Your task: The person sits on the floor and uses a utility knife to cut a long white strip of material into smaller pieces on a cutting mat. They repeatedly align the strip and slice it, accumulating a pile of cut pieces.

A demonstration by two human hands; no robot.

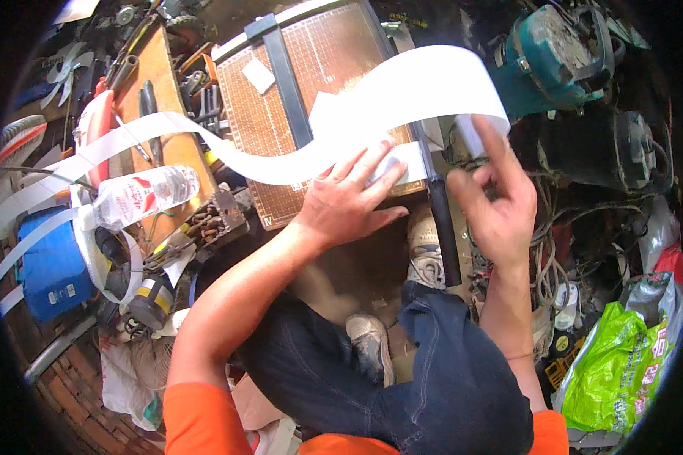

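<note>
A long white paper strip (pixel 432 83) runs in from the left, sags over a paper cutter (pixel 341 45) with a brown gridded board, and arches in a loop above its right side. My left hand (pixel 345 193) lies flat with spread fingers on white paper at the board's near right edge. To the right, my right hand (pixel 505 201) has its index finger stretched up at the loop's edge and its thumb apart. Between my hands, the cutter's black handle (pixel 445 235) points down toward my knees. A small white paper piece (pixel 259 76) rests on the board's upper left.
At left are a wooden board (pixel 163 61) with tools, a plastic bottle (pixel 140 197) and a blue box (pixel 53 254). Teal power equipment (pixel 550 57) stands at upper right, above tangled cables (pixel 550 250). A green plastic bag (pixel 615 371) lies lower right. My shoes are below the cutter.
</note>
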